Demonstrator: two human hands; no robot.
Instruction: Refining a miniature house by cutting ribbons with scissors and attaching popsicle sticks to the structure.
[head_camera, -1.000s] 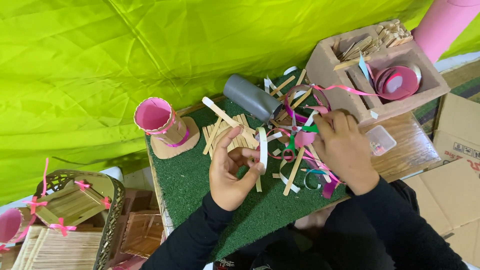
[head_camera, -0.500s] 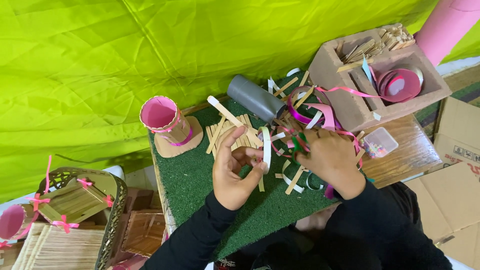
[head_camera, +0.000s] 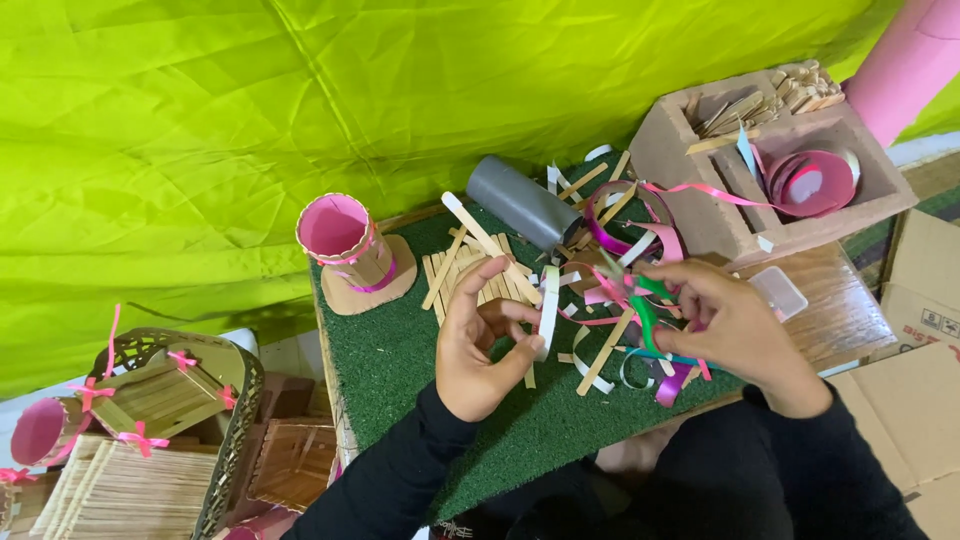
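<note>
Your left hand has its fingers pinched on a white paper strip, held upright just above the green mat on the desk. Your right hand has its fingers closed around green-handled scissors, right over the messy pile of ribbon and wooden sticks. A pink-lined cup sits off to the left, a grey tube behind the pile, and a cardboard box holds more ribbon.

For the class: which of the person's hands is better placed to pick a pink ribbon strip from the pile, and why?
Probably the right hand: it is over the ribbon pile, while the left hand holds a white strip.
</note>
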